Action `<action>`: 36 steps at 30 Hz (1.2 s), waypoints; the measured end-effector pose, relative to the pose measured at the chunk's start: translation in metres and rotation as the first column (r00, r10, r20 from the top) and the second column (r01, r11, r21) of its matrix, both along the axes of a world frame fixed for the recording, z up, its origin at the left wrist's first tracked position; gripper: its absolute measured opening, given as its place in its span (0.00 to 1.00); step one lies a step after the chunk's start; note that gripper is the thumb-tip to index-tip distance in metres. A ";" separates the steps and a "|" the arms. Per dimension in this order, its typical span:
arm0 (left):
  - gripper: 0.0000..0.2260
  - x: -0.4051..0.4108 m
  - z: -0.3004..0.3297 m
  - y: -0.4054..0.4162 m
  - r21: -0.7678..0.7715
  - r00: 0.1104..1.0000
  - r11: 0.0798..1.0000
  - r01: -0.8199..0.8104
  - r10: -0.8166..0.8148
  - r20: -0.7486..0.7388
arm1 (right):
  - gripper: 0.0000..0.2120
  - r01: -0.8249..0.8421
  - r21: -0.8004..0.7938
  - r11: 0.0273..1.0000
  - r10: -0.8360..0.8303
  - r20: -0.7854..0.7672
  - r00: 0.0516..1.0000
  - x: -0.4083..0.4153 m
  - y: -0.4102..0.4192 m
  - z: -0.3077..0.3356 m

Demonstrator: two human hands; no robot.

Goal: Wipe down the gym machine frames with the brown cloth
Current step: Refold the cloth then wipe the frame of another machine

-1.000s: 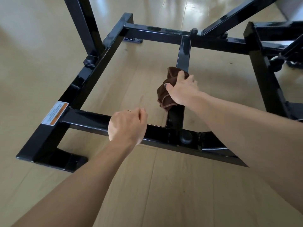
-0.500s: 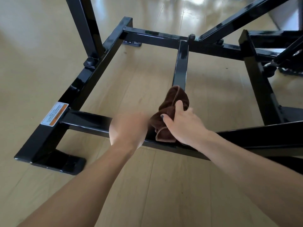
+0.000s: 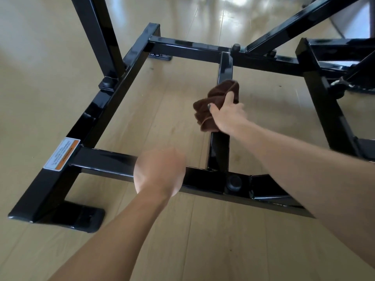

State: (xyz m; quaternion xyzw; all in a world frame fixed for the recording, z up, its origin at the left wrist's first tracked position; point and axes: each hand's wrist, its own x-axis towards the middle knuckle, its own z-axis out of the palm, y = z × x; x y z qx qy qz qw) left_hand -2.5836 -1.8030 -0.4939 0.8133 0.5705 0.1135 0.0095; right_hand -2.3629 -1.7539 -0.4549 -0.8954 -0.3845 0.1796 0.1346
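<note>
Right hand (image 3: 227,116) grips the bunched brown cloth (image 3: 215,104), pressing it on the centre bar of the glossy black steel machine frame (image 3: 121,63). Left hand (image 3: 159,171), blurred, sits fisted over the near crossbar; whether it touches, I cannot tell.

left hand (image 3: 160,171) motion-blurred, fingers indistinct, warning label (image 3: 61,154) text illegible
</note>
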 end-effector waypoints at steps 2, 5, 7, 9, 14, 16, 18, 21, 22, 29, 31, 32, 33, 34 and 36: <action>0.21 0.002 0.003 -0.001 0.004 1.000 1.000 0.007 -0.007 -0.004 | 0.35 -0.062 -0.009 0.998 0.062 -0.002 0.998 -0.017 -0.036 -0.001; 0.21 0.002 0.005 -0.003 0.019 1.000 1.000 0.023 -0.023 -0.003 | 0.30 -0.176 -0.037 0.984 0.176 -0.019 0.984 -0.046 -0.095 -0.001; 0.20 0.001 0.004 -0.003 0.019 1.000 1.000 0.021 -0.021 0.014 | 0.29 -0.214 -0.080 0.974 0.214 -0.008 0.977 -0.059 -0.119 -0.001; 0.20 0.001 0.004 -0.005 0.034 1.000 0.999 0.021 -0.022 0.013 | 0.29 -0.219 -0.107 0.970 0.221 0.006 0.975 -0.063 -0.123 0.001; 0.20 0.000 0.005 -0.005 0.071 0.998 0.997 0.031 -0.035 0.053 | 0.36 -0.159 -0.105 0.982 0.162 0.016 0.987 -0.034 -0.065 0.001; 0.20 0.000 0.004 -0.005 0.094 0.997 0.995 0.025 -0.032 0.068 | 0.39 -0.090 -0.076 0.993 0.091 0.016 0.996 -0.013 -0.026 0.001; 0.20 -0.002 0.001 -0.004 0.095 0.998 0.995 0.025 -0.030 0.059 | 0.40 -0.034 -0.056 0.998 0.036 0.021 0.999 0.009 0.012 0.001; 0.19 -0.001 -0.001 -0.001 0.075 0.998 0.997 0.022 -0.026 0.052 | 0.40 0.007 -0.049 0.999 -0.004 0.069 0.998 0.032 0.054 0.000; 0.18 -0.001 -0.001 0.000 0.067 0.998 0.998 0.022 -0.025 0.051 | 0.39 0.018 -0.049 0.999 -0.013 0.087 0.996 0.035 0.061 -0.001; 0.20 -0.001 0.001 0.001 -0.056 1.000 0.998 0.001 0.000 0.020 | 0.35 -0.042 -0.092 0.995 0.053 0.121 0.991 0.002 0.014 -0.001; 0.21 -0.001 0.002 0.000 -0.074 1.000 0.997 0.003 -0.002 0.005 | 0.35 -0.110 -0.097 0.989 0.120 0.096 0.988 -0.021 -0.028 -0.002; 0.21 -0.001 0.003 0.000 -0.075 1.000 0.997 0.006 -0.007 -0.002 | 0.34 -0.145 -0.093 0.985 0.152 0.083 0.985 -0.033 -0.050 -0.002; 0.21 0.000 0.005 0.000 -0.076 1.000 0.997 0.010 -0.011 -0.007 | 0.33 -0.176 -0.093 0.980 0.183 0.071 0.981 -0.043 -0.071 -0.001; 0.20 0.000 0.005 0.000 -0.080 1.000 0.997 0.011 -0.012 -0.011 | 0.32 -0.204 -0.099 0.974 0.210 0.056 0.976 -0.052 -0.090 -0.001; 0.20 0.000 0.004 0.000 -0.086 1.000 0.996 0.008 -0.010 -0.017 | 0.30 -0.233 -0.120 0.965 0.236 0.010 0.972 -0.063 -0.118 0.001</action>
